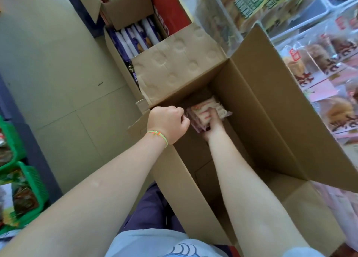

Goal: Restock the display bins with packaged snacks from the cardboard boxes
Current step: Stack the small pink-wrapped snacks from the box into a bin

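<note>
- far left: green baskets (36,181) stacked at the frame edge, holding dark snack packs; detail blurred.
- pale tiled floor (58,82) between the baskets and the boxes.
- upper middle: an open cardboard box with purple-and-white packets (135,38) standing on edge in a row; behind it another brown box (127,13), also open, contents unclear.
- left hand (167,121): a thin green-and-orange string bracelet (157,135) on the wrist. fingers curled over the near-left rim of the big box, at the corner beside the dented flap (174,63). it grips the cardboard edge.
- centre: large open cardboard box (271,111), flaps up and out, deep and mostly bare inside. a small clump of pink-and-white snack packets (203,111) lies at the bottom, in the far-left corner.
- right hand (214,124): reached down inside the box, forearm along the inner wall. fingers closed round the clump of packets, thumb side partly hidden under the wrappers.
- right: clear display bins (302,30) along the edge of the frame, filled with bagged pastries (319,63) in transparent wrappers with red labels; green-and-yellow printed bags (249,1) in the bin further back.
- bottom: light blue shirt (155,245) and purple trousers (151,208) of the person, just beside the box's near-left wall.
</note>
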